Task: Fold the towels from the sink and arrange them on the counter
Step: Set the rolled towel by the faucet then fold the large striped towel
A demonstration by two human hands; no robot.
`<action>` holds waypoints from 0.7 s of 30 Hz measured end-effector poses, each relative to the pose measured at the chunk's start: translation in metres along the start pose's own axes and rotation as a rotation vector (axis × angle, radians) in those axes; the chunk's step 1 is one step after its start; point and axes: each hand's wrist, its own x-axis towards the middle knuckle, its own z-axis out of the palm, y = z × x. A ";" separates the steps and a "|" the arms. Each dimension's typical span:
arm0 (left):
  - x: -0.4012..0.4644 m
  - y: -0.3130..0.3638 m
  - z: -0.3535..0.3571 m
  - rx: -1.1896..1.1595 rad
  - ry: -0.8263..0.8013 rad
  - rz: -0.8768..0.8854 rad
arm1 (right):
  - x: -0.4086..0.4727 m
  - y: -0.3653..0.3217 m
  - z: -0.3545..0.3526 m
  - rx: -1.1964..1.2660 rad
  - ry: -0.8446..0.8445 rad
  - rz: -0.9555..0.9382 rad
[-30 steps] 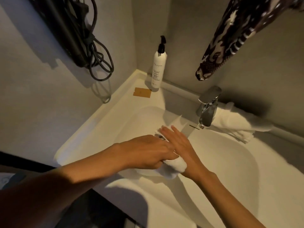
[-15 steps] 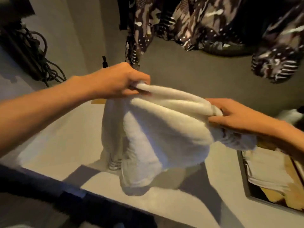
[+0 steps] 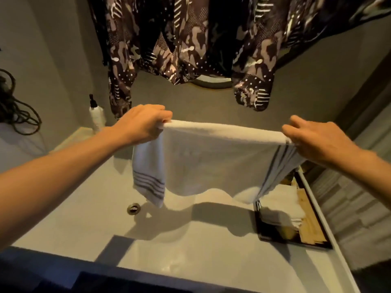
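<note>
A white towel (image 3: 211, 157) with grey stripes at its ends hangs stretched out in the air above the white sink (image 3: 190, 246). My left hand (image 3: 143, 123) grips its top left corner and my right hand (image 3: 313, 138) grips its top right corner. The towel's upper edge runs taut between both hands and its ends droop down at each side. On the counter at the right a dark tray (image 3: 296, 242) holds other folded white towels (image 3: 279, 206).
A white pump bottle (image 3: 96, 117) stands in the back left corner. A patterned dark garment (image 3: 179, 43) hangs on the back wall. Black cables (image 3: 14, 111) hang at the left wall. The sink's drain (image 3: 133, 208) lies under the towel's left end.
The towel, lifted bunched out of the sink, is now pulled out flat between my hands, which have moved apart. My view has shifted right and upward.
</note>
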 end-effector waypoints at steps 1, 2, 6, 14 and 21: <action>0.008 0.014 0.001 0.023 0.026 0.028 | -0.010 0.010 0.002 -0.029 0.037 0.044; 0.015 0.026 0.002 0.043 0.044 0.052 | -0.022 0.018 0.003 -0.028 0.063 0.087; 0.019 0.068 0.030 0.036 0.014 0.186 | -0.083 0.019 0.029 0.001 0.085 0.191; -0.090 0.196 0.188 -0.230 -0.836 0.331 | -0.247 -0.086 0.174 0.283 -0.577 0.365; -0.094 0.291 0.262 -0.465 -0.822 0.267 | -0.260 -0.082 0.249 0.872 -0.621 0.695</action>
